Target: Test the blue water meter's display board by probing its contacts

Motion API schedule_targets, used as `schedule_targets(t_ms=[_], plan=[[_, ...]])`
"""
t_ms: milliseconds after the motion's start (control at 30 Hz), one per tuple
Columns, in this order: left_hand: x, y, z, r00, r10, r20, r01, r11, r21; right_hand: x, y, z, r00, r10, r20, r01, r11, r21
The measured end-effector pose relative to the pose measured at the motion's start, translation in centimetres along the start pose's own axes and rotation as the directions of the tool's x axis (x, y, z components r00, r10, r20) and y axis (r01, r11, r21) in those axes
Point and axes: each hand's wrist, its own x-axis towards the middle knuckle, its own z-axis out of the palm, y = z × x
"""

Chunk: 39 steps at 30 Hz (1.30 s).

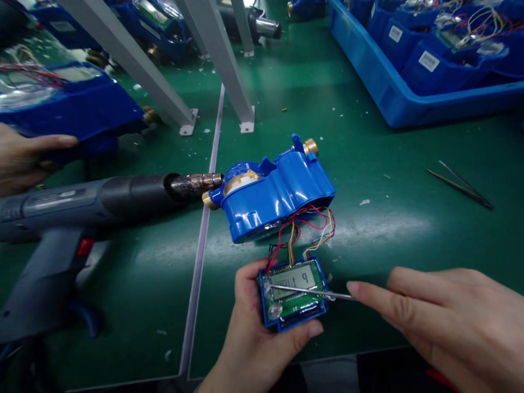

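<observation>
My left hand point(262, 333) is wrapped around a small blue-framed circuit board with an LCD point(295, 281), its face turned up. Digits show on the screen. Across the board lies the shaft of a thin metal tool point(311, 291), gripped in my right hand point(442, 311); its handle is hidden in my fingers. The tip touches or hovers over the board's left side, near a blob of clear material. Red, yellow, white and black wires point(305, 221) run from the board to a blue water meter point(278, 196) with brass threaded ends, lying on its side just beyond.
Tweezers point(462, 188) lie on the green table point(368, 234) at right. A blue crate point(393, 103) holds several meters. At left are a heat gun point(123, 199), another person's hand point(28, 155) holding a blue meter point(73, 103), and grey metal legs point(221, 60).
</observation>
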Motion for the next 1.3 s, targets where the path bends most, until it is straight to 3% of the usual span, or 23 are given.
schedule_targets(t_ms=[233,400,533,633,733,900,1067,1200,1267,1300], plan=[[0.0,0.2,-0.2,0.992,-0.114,0.055,0.124,0.959,-0.256,0.5,-0.5,-0.3,0.999,-0.032,0.034,0.035,0.997,-0.064],[-0.2,0.5,-0.2,0.963,-0.245,0.111,0.269,0.868,-0.418,1.2,-0.8,-0.2,1.000,-0.009,-0.004,0.008,0.999,-0.037],[-0.2,0.2,-0.1,0.964,-0.227,0.139,0.266,0.839,-0.475,0.8,-0.6,-0.4,0.999,0.014,0.050,-0.016,0.999,0.042],[-0.1,0.4,0.1,0.964,-0.231,0.130,0.264,0.792,-0.550,-0.9,0.2,-1.3,0.991,0.116,0.068,-0.121,0.990,0.074],[-0.1,1.0,0.2,0.958,-0.242,0.152,0.281,0.707,-0.649,-3.2,2.0,-1.7,0.952,0.302,-0.050,-0.302,0.953,0.010],[-0.2,1.2,0.0,0.951,-0.155,0.268,0.305,0.627,-0.717,-4.9,6.0,1.6,0.910,0.356,-0.211,-0.380,0.921,-0.086],[-0.3,0.5,-0.4,0.961,-0.149,0.234,0.271,0.676,-0.685,-5.1,8.6,5.0,0.893,0.334,-0.303,-0.414,0.872,-0.261],[-0.4,-0.6,0.2,0.978,-0.134,0.161,0.205,0.765,-0.611,-2.4,5.8,2.4,0.845,0.249,-0.473,-0.408,0.872,-0.270],[-0.4,-1.1,0.9,0.987,-0.075,0.144,0.144,0.816,-0.560,0.7,2.1,0.1,0.879,0.177,-0.442,-0.286,0.939,-0.192],[-0.3,-1.2,1.0,0.990,-0.033,0.135,0.099,0.848,-0.521,2.7,-0.2,-0.8,0.909,0.148,-0.390,-0.181,0.982,-0.048]])
